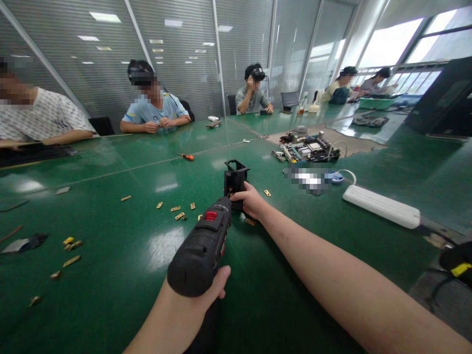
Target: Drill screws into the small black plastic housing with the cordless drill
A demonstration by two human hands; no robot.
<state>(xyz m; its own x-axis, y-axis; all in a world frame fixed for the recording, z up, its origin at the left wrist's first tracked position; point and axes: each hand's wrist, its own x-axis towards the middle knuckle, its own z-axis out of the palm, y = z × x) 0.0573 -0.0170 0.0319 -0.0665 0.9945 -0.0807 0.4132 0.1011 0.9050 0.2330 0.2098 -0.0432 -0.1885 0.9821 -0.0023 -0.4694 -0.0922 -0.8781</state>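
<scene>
My left hand [217,283] is wrapped round the handle of a black power drill [199,250] with a red switch on top. The drill points away from me, its chuck close to a black plastic part [233,183]. That part has an open frame at its far end. On its right side my right hand [250,199] grips it, thumb and fingers against its edge. The drill's tip is mostly hidden. Small brass plates [176,209] lie scattered left of the part, and one brass plate [267,193] lies to its right.
An orange screwdriver [187,157] lies farther off on the green table [121,255]. To the right are a circuit board [311,147], a phone-like object [309,181] and a white power strip [381,205]. More brass pieces [72,261] lie at the left. Several people sit across the table.
</scene>
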